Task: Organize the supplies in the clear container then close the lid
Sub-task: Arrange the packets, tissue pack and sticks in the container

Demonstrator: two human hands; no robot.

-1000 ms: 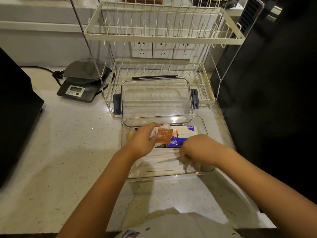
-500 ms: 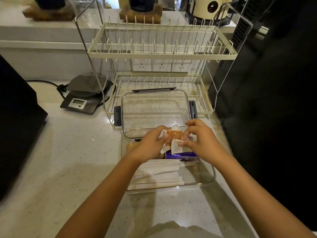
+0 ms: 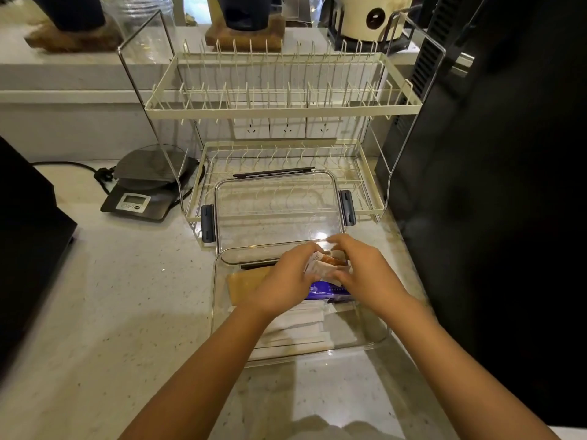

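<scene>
The clear container [image 3: 219, 312] sits open on the counter in front of me. Its clear lid [image 3: 276, 214] with dark side clips leans back against the dish rack. Inside lie white wrapped sticks [image 3: 295, 328], a tan flat pack [image 3: 247, 284] and a purple packet [image 3: 327, 289]. My left hand [image 3: 286, 281] and my right hand [image 3: 365, 274] meet over the container's far half. Both grip a small bunch of orange and white sachets [image 3: 322, 263] between them.
A cream two-tier dish rack [image 3: 279, 103] stands behind the container. A kitchen scale [image 3: 143, 188] with a cable sits at the back left. A dark appliance [image 3: 25, 236] borders the left, a black cabinet [image 3: 508, 185] the right.
My right hand rose from the white sticks at the container's front and joined the left hand on the sachets. Both hands have closed in around the bunch.
</scene>
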